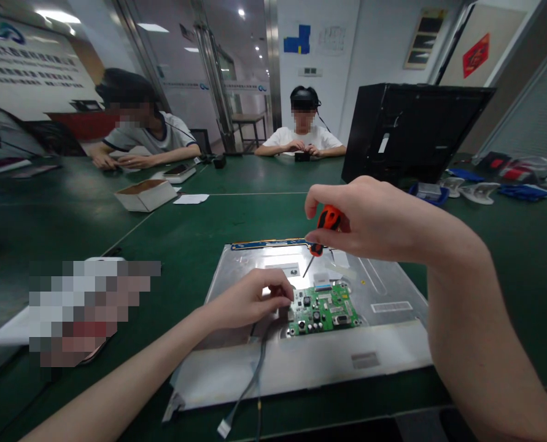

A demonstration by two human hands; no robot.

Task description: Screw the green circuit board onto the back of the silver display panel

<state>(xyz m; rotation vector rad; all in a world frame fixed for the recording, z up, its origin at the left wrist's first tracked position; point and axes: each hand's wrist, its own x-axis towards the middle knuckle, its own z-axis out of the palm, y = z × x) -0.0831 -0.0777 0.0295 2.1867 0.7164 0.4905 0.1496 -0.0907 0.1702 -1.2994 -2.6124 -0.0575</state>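
My right hand (360,215) grips a screwdriver (328,220) by its orange and black handle, with the thin shaft slanting down and left. Its tip is above the metal back of a flat display panel (388,282), just behind a green circuit board (323,310); whether it touches cannot be made out. My left hand (259,298) is closed, thumb and fingers pinched at the board's left edge. The board lies on the panel, and a flat ribbon connector (323,286) sits at its far edge. From under my left hand a grey cable (259,362) runs to a white plug (224,428).
A black monitor housing (411,132) stands at the back right, near blue and white items (478,191). An open cardboard box (147,195) and a paper sheet (191,199) lie back left. Two people sit across the green table (264,212). A blurred-out object (89,307) is at left.
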